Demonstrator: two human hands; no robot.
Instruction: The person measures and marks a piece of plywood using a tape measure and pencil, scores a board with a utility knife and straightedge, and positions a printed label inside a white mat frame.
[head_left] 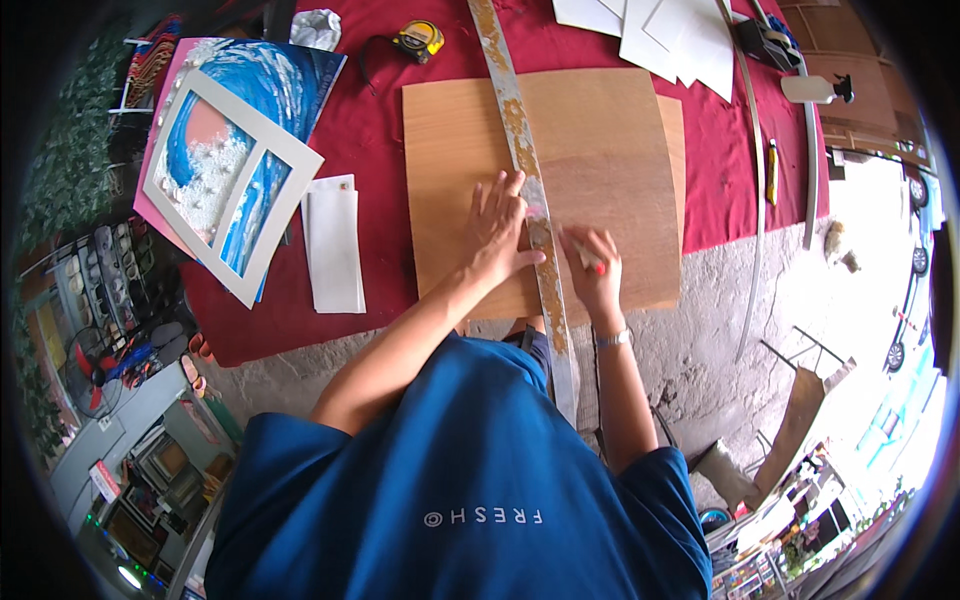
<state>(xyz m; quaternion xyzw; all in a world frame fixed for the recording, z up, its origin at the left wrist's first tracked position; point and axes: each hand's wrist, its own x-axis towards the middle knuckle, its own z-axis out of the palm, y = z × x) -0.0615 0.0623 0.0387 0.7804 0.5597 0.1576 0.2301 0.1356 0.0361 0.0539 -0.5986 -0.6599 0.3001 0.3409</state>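
A thin brown wooden board (606, 150) lies at the near edge of the table, with another sheet (674, 150) peeking out beneath it on the right. Across it runs a long metal straightedge (508, 96), patched with worn yellow-brown, its near end reaching past the table edge toward my body. My left hand (497, 232) presses on the straightedge with fingers spread. Just right of the strip, my right hand (596, 272) is closed around a slim pen-like tool (599, 268) with a red end. Its tip is hidden by my fingers.
A red cloth (375, 200) covers the table. On the left lie a wave picture (270, 85), a cut mat frame (295, 155) and folded white paper (335, 245). Farther off are a tape measure (418, 40) and white sheets (680, 45). A yellow cutter (772, 172) and spray bottle (808, 90) lie right.
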